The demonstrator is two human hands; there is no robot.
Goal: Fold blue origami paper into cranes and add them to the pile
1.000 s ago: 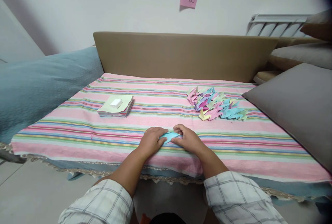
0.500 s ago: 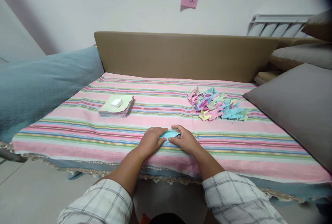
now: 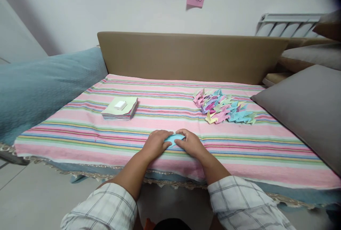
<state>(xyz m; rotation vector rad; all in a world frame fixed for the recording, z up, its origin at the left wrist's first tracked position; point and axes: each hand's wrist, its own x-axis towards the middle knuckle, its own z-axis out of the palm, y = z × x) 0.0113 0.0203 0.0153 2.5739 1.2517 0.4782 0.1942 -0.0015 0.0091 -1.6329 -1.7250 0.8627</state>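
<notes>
A small folded sheet of light blue paper is held between my two hands, low over the striped cloth. My left hand grips its left end, thumb in front and fingers behind. At the right end, my right hand pinches it between thumb and fingers. The ends of the paper are partly hidden under my fingers. Beyond my right hand lies a group of folded paper cranes in pink, blue, purple, green and yellow.
To the left is a stack of coloured paper sheets with a small white block on top. A grey cushion leans at the right. A brown backrest stands behind, and a blue covered armrest borders the left.
My right thumb and fingers have shifted slightly on the blue paper. Both hands keep hold of it in nearly the same place. The view has moved very slightly.
</notes>
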